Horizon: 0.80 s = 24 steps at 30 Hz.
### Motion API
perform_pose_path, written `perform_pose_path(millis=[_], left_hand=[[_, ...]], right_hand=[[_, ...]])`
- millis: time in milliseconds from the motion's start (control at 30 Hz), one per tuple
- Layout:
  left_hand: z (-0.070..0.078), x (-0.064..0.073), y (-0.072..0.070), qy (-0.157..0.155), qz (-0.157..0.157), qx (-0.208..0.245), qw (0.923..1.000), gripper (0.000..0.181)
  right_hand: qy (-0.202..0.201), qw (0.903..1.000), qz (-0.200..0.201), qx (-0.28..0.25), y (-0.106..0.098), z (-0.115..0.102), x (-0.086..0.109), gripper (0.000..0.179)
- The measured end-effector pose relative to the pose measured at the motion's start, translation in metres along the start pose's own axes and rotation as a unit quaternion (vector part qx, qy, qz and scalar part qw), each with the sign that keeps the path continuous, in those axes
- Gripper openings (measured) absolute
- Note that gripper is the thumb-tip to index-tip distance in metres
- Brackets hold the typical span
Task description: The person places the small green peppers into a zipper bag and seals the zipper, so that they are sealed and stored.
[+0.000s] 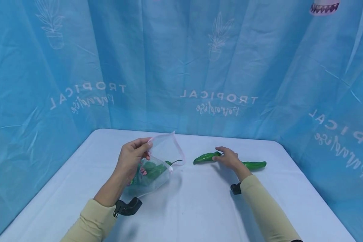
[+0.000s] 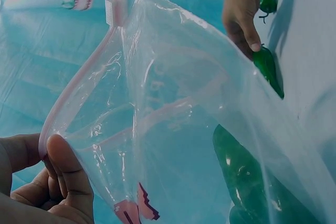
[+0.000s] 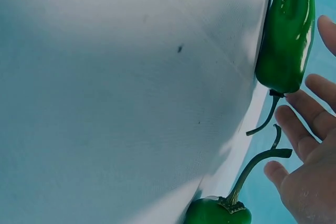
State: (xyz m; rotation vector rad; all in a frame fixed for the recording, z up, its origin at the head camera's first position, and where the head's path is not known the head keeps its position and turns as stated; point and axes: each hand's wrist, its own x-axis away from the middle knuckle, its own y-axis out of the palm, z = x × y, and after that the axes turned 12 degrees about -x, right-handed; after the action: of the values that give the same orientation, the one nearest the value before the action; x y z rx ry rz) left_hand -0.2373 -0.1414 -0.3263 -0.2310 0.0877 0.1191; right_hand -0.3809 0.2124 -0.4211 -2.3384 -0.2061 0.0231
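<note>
My left hand (image 1: 134, 151) pinches the pink-trimmed edge of a clear zip bag (image 1: 161, 181) between thumb and fingers, and the mouth of the bag gapes. Inside lie green peppers (image 2: 241, 166), one with its long stem towards the mouth. A white slider (image 2: 110, 13) sits at one end of the zip. My right hand (image 1: 229, 159) reaches over the stem end of a loose green pepper (image 1: 205, 158), fingers spread and fingertips right by the stem. Another green pepper (image 1: 255, 165) lies behind the right wrist, partly hidden by it; its curved stem shows in the right wrist view.
A white-covered table (image 1: 193, 208) with rounded far corners lies under everything. Blue printed curtains (image 1: 181, 67) hang along its back and both sides. Each wrist wears a black camera band (image 1: 127, 206).
</note>
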Motion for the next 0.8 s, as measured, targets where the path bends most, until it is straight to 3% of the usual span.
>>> perform_pose_path(millis=[300, 800], left_hand=[[0.002, 0.001, 0.0, -0.001, -0.003, 0.003, 1.0, 0.037], [0.002, 0.0, 0.0, 0.002, 0.0, 0.002, 1.0, 0.038]], right_hand=[[-0.013, 0.9998, -0.011, 0.01, 0.005, 0.002, -0.002, 0.053], [-0.032, 0.999, -0.028, 0.017, 0.011, 0.004, 0.016, 0.047]])
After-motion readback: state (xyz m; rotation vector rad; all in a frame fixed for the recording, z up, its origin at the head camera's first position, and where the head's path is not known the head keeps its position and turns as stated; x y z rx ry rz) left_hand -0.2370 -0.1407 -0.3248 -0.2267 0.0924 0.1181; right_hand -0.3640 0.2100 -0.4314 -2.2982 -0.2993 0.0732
